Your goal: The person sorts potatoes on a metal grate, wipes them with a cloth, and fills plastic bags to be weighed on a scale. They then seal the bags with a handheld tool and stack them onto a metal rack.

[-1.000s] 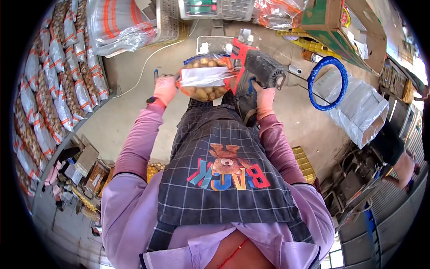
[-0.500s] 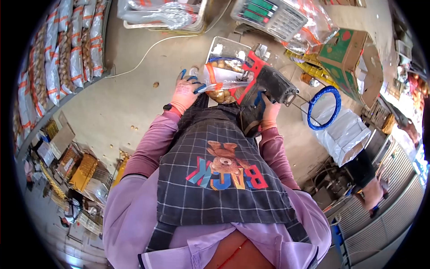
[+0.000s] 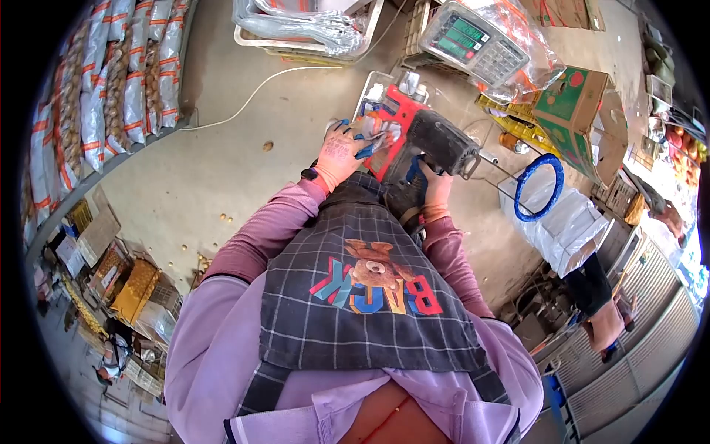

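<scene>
My right hand (image 3: pixel 434 181), in a pink glove with blue fingertips, grips the handle of a red-and-black handheld power tool (image 3: pixel 414 126) in front of my apron. The tool's red front end reaches forward beside my left hand. My left hand (image 3: pixel 342 152), gloved alike, is closed on the bunched top of a clear plastic bag (image 3: pixel 383 133) with orange print. The bunched plastic lies right against the red part of the tool. Most of the bag below is hidden behind the tool and my hands.
Ahead stand a digital scale (image 3: pixel 473 44) and a white crate (image 3: pixel 303 41) of folded bags. To the right are a green-and-brown carton (image 3: pixel 573 107) and a blue ring (image 3: pixel 538 187). Filled bags (image 3: pixel 111 81) line a rack on the left. A person (image 3: pixel 606 318) is at lower right.
My left hand has moved right and gathered the bag top into a bunch. The tool has shifted left to meet it, covering the round produce seen before.
</scene>
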{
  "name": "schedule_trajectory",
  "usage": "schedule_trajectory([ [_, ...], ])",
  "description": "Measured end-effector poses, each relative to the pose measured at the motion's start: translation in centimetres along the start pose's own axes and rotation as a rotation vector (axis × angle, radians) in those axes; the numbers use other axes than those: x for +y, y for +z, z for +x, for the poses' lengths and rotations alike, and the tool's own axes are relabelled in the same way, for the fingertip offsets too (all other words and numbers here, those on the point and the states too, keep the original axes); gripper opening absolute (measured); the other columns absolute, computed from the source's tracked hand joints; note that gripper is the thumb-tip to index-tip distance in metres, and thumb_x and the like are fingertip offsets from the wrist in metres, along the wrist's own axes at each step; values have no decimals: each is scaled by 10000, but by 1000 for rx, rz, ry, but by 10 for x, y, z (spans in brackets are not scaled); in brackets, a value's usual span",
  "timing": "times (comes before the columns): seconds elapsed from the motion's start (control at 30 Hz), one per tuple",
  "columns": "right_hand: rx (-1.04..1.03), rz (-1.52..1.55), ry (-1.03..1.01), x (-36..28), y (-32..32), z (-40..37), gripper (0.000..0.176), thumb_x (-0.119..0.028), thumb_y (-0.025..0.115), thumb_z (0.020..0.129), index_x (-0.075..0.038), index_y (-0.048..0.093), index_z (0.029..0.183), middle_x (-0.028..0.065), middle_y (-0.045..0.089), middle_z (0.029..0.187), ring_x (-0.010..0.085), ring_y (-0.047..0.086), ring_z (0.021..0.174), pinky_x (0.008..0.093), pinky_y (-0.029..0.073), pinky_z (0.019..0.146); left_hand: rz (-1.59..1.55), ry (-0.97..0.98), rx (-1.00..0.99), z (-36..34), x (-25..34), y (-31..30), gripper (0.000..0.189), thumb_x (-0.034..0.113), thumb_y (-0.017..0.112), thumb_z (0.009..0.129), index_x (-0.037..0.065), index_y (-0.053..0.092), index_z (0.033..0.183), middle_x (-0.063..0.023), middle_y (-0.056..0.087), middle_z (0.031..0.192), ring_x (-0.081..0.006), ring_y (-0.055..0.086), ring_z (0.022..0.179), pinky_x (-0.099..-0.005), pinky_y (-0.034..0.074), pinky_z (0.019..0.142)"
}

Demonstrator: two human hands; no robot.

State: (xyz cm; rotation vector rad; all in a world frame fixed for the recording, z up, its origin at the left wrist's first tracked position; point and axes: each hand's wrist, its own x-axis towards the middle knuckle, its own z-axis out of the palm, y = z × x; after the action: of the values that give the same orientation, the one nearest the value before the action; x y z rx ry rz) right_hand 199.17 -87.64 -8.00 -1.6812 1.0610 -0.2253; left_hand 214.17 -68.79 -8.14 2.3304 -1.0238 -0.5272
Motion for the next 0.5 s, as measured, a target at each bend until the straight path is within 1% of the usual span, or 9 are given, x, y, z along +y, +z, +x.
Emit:
schedule_trajectory([
  [0.1, -129, 177, 164, -18, 10, -6, 420, -61, 754, 680, 15, 602, 1064, 78, 637, 1006, 179, 577, 898, 304, 449, 819, -17, -21, 11, 0, -4, -9, 253, 246, 682, 709, 156, 698, 944, -95, 614, 1019, -300, 519, 1048, -438, 310, 1015],
  [0.13, -110, 172, 110, -19, 17, -8, 235, -50, 707, 748, 1, 648, 970, 25, 638, 883, 117, 571, 754, 258, 472, 690, -30, -53, -21, -4, -8, -12, 288, 232, 684, 711, 137, 685, 983, -106, 606, 1034, -306, 519, 1043, -448, 318, 1005],
  [0.17, -108, 173, 114, -26, 21, -10, 235, -50, 707, 748, 1, 648, 970, 25, 638, 883, 117, 571, 754, 258, 472, 690, -29, -53, -25, -11, -13, -13, 288, 232, 684, 711, 137, 685, 983, -106, 606, 1034, -306, 519, 1043, -448, 318, 1005],
  [0.23, -219, 221, 174, -44, 26, -13, 237, -50, 702, 755, 3, 643, 978, 26, 636, 880, 114, 571, 760, 256, 472, 680, -94, -163, 267, -28, -32, -12, 458, 245, 687, 715, 114, 604, 1146, -153, 553, 1174, -348, 509, 1070, -445, 342, 988],
  [0.27, -253, 248, 160, -13, 30, -10, 233, -53, 687, 768, 8, 638, 987, 25, 632, 892, 112, 568, 773, 253, 470, 683, -89, -160, 258, -36, -47, -7, 458, 245, 687, 715, 114, 604, 1146, -153, 553, 1174, -348, 509, 1070, -445, 342, 988],
  [0.33, -333, 268, 203, -39, 29, -11, 268, -52, 710, 735, 10, 636, 985, 40, 638, 905, 135, 572, 797, 277, 464, 731, -430, -545, 401, -54, -87, 16, 550, 268, 699, 727, 78, 539, 1217, -171, 529, 1211, -389, 488, 1095, -428, 377, 966],
  [0.37, -417, 282, 235, -49, 27, -11, 304, -51, 732, 701, 12, 634, 982, 55, 645, 918, 159, 576, 821, 300, 458, 778, -423, -541, 391, -65, -106, 28, 550, 268, 699, 727, 78, 539, 1217, -171, 529, 1211, -389, 488, 1095, -428, 377, 966],
  [0.43, -474, 348, 335, -51, 24, -6, 321, -38, 724, 702, 5, 625, 1004, 61, 638, 939, 159, 571, 841, 297, 456, 778, -232, -835, 222, -85, -139, 55, 610, 266, 697, 744, 62, 477, 1275, -187, 502, 1249, -396, 467, 1130, -405, 402, 948],
  [0.5, -580, 351, 27, -72, 19, -1, 331, -36, 721, 703, 2, 619, 1016, 62, 635, 953, 160, 569, 850, 301, 457, 782, -113, -742, 90, -99, -160, 79, 652, 305, 664, 779, 58, 412, 1326, -191, 466, 1290, -337, 476, 1144, -392, 397, 954],
])
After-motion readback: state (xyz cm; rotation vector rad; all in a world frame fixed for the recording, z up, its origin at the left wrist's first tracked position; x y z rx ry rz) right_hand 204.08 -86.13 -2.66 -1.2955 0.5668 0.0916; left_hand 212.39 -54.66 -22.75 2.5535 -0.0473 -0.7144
